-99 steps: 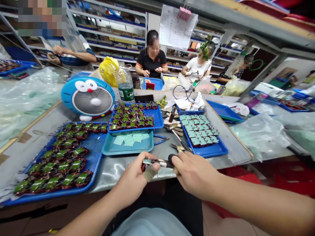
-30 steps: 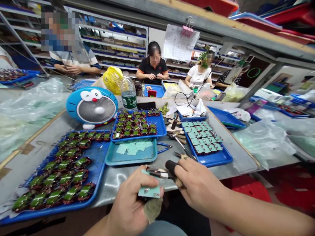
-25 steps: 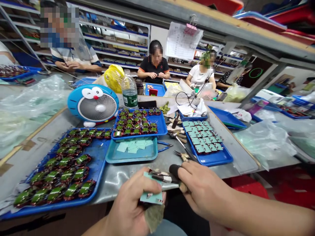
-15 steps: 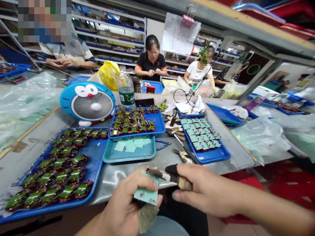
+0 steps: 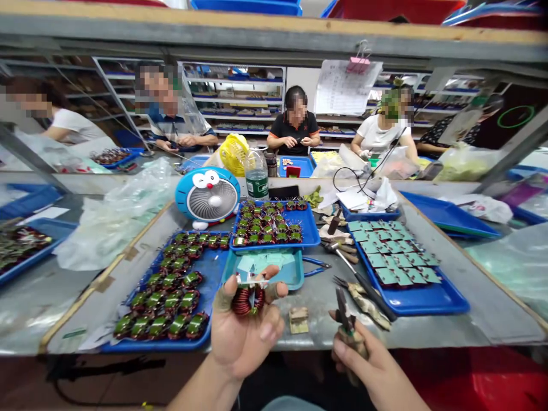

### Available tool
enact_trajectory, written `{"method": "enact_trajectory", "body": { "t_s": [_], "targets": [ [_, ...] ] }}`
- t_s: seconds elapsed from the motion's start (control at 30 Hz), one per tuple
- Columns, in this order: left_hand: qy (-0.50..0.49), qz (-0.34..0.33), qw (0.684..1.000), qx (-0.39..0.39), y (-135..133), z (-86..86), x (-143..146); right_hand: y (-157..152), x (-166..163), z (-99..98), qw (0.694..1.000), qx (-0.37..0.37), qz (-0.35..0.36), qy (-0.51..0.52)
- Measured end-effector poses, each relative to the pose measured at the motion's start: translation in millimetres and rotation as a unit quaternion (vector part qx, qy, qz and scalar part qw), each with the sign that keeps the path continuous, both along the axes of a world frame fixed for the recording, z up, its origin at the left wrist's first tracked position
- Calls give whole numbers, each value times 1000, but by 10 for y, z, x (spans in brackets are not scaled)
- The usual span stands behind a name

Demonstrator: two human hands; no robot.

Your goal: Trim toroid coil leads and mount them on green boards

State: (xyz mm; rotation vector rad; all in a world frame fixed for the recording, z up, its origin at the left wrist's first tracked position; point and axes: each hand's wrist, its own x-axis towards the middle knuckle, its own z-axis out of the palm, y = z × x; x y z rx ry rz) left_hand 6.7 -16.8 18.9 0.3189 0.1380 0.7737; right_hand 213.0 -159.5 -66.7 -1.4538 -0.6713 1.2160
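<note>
My left hand (image 5: 244, 342) is turned palm up, its fingers closed round a copper-wound toroidal coil (image 5: 243, 301). A pale green board sits on the coil's far side, seen nearly edge-on. Coverings wrap some of the fingertips. My right hand (image 5: 363, 354) grips a pair of pliers (image 5: 343, 313) with wrapped handles, jaws pointing up and apart from the coil. Between the hands, a small worn block (image 5: 298, 320) lies on the metal bench. Beyond my left hand is a teal tray (image 5: 295, 279) of loose pale green boards.
Blue trays of green-topped coils stand at left (image 5: 214, 274) and centre (image 5: 310, 231). The right blue tray (image 5: 445, 299) holds coils with boards. Blue-handled cutters (image 5: 317, 266), a soldering iron (image 5: 372, 291) and a fan (image 5: 208, 197) are nearby. Several people sit beyond the divider.
My hands have separated, and the pliers have come away from the board. My left hand has turned over, showing the coil from the side. The camera view has levelled and swung left.
</note>
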Motion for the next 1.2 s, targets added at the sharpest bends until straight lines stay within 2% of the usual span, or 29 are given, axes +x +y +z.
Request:
{"method": "enact_trajectory", "body": {
  "t_s": [0.17, 0.3, 0.4, 0.5, 0.57, 0.63, 0.7, 0.77, 0.87, 1.03, 1.13, 1.2],
  "targets": [
    [-45, -13, 999, -12, -8, -25, -31, -101, -16, -277, 999, -37, -9, 5],
    [-19, -9, 1000, -9, -20, -7, -42, -134, -58, -328, 999, -51, -15, 11],
    [13, -1, 1000, -20, -20, 15, -34, -134, -45, -229, 998, -58, 1, -6],
    [65, 55, 996, -21, -47, 6, 66, -76, -130, -58, 997, -32, -45, -57],
    [113, 116, 987, 7, -110, -23, 206, 24, -285, 72, 992, 20, -95, -78],
    [167, 155, 973, 36, -216, -59, 368, 177, -466, 195, 988, 88, -105, -64],
    [216, 156, 962, 61, -341, -90, 493, 346, -597, 298, 981, 164, -99, -36],
    [245, 137, 955, 99, -438, -114, 535, 473, -635, 378, 976, 205, -76, 0],
    [228, 101, 954, 164, -472, -150, 459, 528, -578, 467, 972, 206, -67, 90],
    [174, 1, 966, 192, -375, -198, 346, 492, -552, 568, 955, 184, -7, 231],
    [186, 23, 963, 193, -328, -150, 348, 483, -526, 600, 965, 168, 3, 203],
    [225, 83, 950, 202, -288, -94, 324, 448, -436, 600, 985, 139, 14, 98]
  ]
}}
